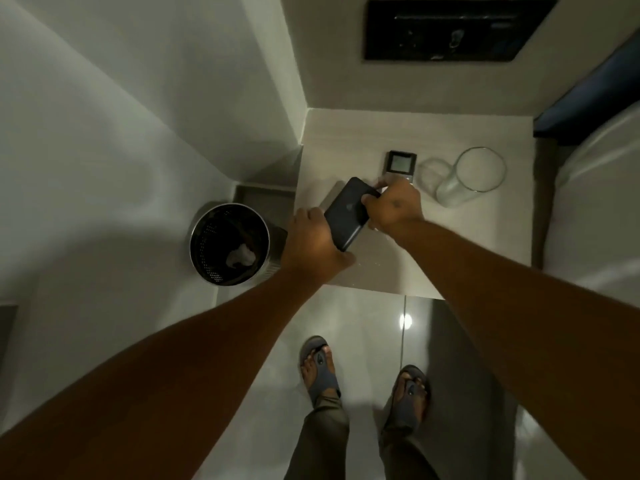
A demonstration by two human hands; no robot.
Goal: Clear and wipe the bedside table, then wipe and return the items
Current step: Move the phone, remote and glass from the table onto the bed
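Observation:
A dark phone is held just above the left part of the pale bedside table. My left hand grips its near end and my right hand grips its far end. Behind my right hand a small remote with a grey screen lies on the table, its lower half hidden by my fingers. To the right of the remote stand two clear glasses, a small one and a tall one. No cloth is visible.
A round metal mesh bin with crumpled paper inside stands on the floor left of the table. A white bed lies against the table's right side. A black wall panel hangs above. My sandalled feet stand on glossy tiles.

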